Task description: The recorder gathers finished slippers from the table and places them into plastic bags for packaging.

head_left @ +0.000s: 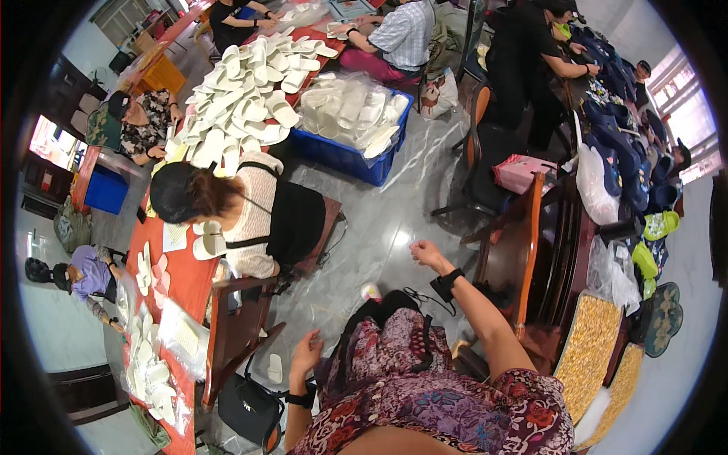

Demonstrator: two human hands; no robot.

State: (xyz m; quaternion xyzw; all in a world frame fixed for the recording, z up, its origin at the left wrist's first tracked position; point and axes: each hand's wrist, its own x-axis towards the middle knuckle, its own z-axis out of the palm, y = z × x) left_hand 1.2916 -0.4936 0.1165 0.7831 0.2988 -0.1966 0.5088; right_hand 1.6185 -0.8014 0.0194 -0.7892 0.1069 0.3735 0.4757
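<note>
My left hand (307,352) hangs low beside my flowered garment, fingers loosely apart and holding nothing. A black band circles that wrist. Near it are a black bag (252,409) and a single white slipper (275,368) on the floor. My right hand (430,255) reaches forward over the grey floor with fingers slightly bent and apart, nothing visible in them. Its wrist bears a black device (447,282). Neither hand touches any item. To its right stands a wooden chair (522,250).
White slippers (243,98) lie heaped on a red table; more fill a blue crate (341,158). A seated person (250,205) in a black cap works on the left by a wooden chair (235,334). Dark and green clogs (661,225) cover the right table. Other people work farther off.
</note>
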